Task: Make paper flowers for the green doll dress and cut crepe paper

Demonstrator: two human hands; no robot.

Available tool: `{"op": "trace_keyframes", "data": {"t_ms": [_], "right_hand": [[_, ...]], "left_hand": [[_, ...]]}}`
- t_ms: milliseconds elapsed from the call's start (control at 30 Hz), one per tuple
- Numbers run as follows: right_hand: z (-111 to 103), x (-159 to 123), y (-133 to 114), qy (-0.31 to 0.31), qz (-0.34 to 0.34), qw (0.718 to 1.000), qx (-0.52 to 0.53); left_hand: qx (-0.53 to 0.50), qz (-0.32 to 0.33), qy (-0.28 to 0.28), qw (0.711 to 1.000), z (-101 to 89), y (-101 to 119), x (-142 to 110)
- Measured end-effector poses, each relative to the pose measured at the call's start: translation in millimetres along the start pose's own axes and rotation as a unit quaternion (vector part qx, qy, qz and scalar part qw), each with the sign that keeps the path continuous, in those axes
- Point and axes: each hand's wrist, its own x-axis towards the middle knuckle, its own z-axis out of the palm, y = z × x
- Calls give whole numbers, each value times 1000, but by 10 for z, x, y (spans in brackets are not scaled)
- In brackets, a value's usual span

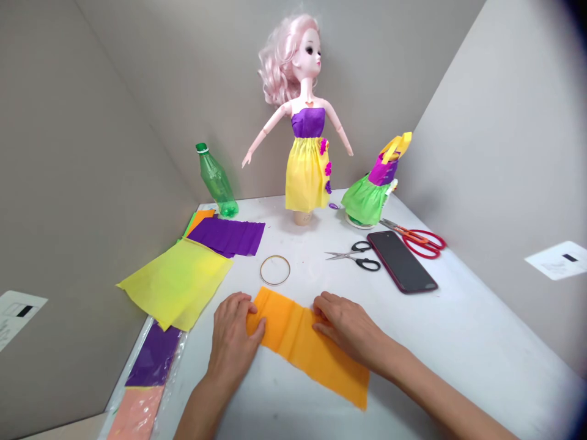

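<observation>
While the left hand (235, 333) rested on the left end of the orange crepe strip (293, 333) at the lower centre of the frame, its thumb stood apart from its curled fingers. The right hand (343, 321) lay on the strip's upper edge, fingers bent and thumb close to them; whether it pinched the material could not be told. Just above the strip, a thin gold-toned bangle (275, 283) lay flat on the white counter (293, 241). At centre right were black-handled scissors (362, 256), a dark smartphone (402, 261) and red-handled scissors (415, 237). A pink-haired doll (306, 119) in a purple top and yellow skirt stood at upper centre, between a tilted green plastic bottle (217, 183) on the left and a small green-skirted doll dress (373, 186) on the right. Yellow sheets (177, 281) partly overlapped a purple crepe piece (233, 237) at centre left, above a clear plastic packet (149, 379) at lower left.
</observation>
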Motion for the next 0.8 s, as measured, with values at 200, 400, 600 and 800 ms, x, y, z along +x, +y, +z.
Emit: {"op": "trace_keyframes", "data": {"t_ms": [200, 400, 600, 800], "right_hand": [[-6, 14, -2, -3, -6, 1000, 18], [44, 67, 36, 26, -27, 993, 111], [-41, 411, -177, 11, -39, 960, 276], [-466, 1061, -423, -3, -86, 951, 295]], "left_hand": [[-46, -93, -44, 994, -51, -44, 58], [-106, -137, -174, 969, -141, 11, 303], [-275, -88, -163, 943, -322, 62, 442], [-380, -122, -38, 916, -770, -146, 808]]}}
